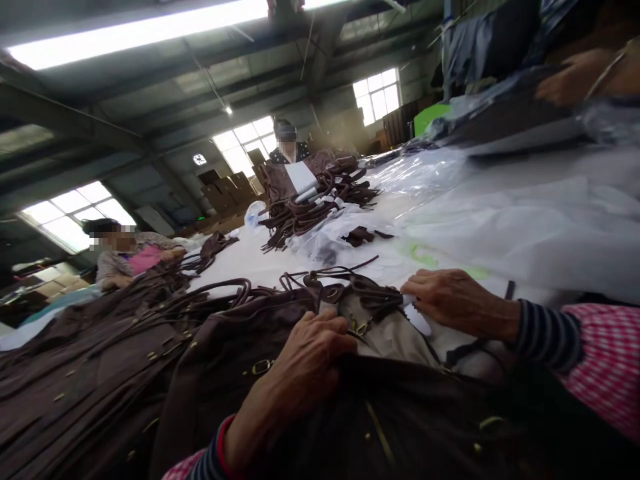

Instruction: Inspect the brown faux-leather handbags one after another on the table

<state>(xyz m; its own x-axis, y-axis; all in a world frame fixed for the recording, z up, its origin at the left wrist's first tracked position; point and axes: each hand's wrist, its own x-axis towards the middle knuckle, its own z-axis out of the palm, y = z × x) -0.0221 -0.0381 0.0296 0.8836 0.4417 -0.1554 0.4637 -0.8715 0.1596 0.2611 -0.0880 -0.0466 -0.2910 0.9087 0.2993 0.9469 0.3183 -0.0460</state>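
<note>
A dark brown handbag (pixel 235 373) with brass buckles lies open in front of me, its beige lining (pixel 385 333) showing. My left hand (pixel 305 360) is closed on the bag's upper edge beside the opening. My right hand (pixel 450 297) rests at the far side of the opening, fingers curled onto the bag's rim and something white beneath them. Brown straps (pixel 325 277) loop just beyond both hands.
More brown bags (pixel 75 373) are heaped at the left. A pile of straps and bags (pixel 310 200) sits further along the white table (pixel 255 257). Clear plastic sheets (pixel 525 220) cover the right. Two people work at the far side; another person's hand (pixel 575 77) is upper right.
</note>
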